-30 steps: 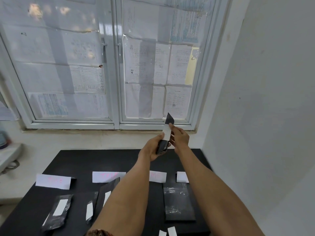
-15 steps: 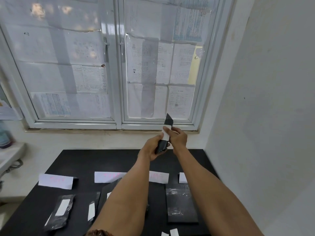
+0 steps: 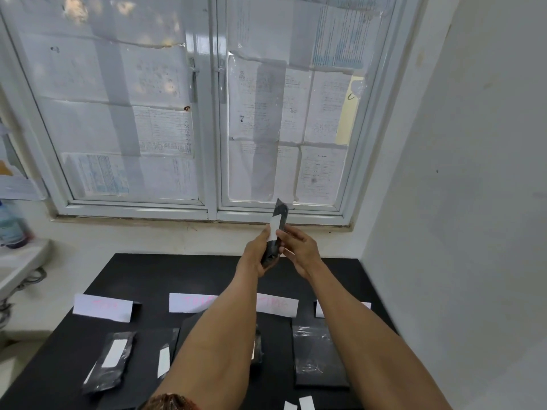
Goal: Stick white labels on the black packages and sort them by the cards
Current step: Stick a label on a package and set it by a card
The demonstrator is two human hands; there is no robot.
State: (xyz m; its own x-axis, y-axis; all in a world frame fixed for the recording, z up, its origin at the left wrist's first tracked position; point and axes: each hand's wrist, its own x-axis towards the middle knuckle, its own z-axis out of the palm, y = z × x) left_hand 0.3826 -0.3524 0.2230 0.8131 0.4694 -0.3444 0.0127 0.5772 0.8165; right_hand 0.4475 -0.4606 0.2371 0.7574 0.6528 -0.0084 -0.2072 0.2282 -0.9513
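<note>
Your left grip point(image 3: 257, 257) holds the black package point(image 3: 281, 211), your right grip point(image 3: 300, 251) pinches the white label point(image 3: 275, 226); uneven pressing may wrinkle it.

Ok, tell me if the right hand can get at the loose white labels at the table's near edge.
Probably yes, once freed. The right hand is busy at the white label on the black package the left hand holds up; the loose labels lie uncovered near its forearm.

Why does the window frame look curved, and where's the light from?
Head view: the wide-angle lens bows the window frame; daylight comes through the papers, backlighting the held package; glare streaks the wrapped package on the table; writing on the cards is blurred.
</note>
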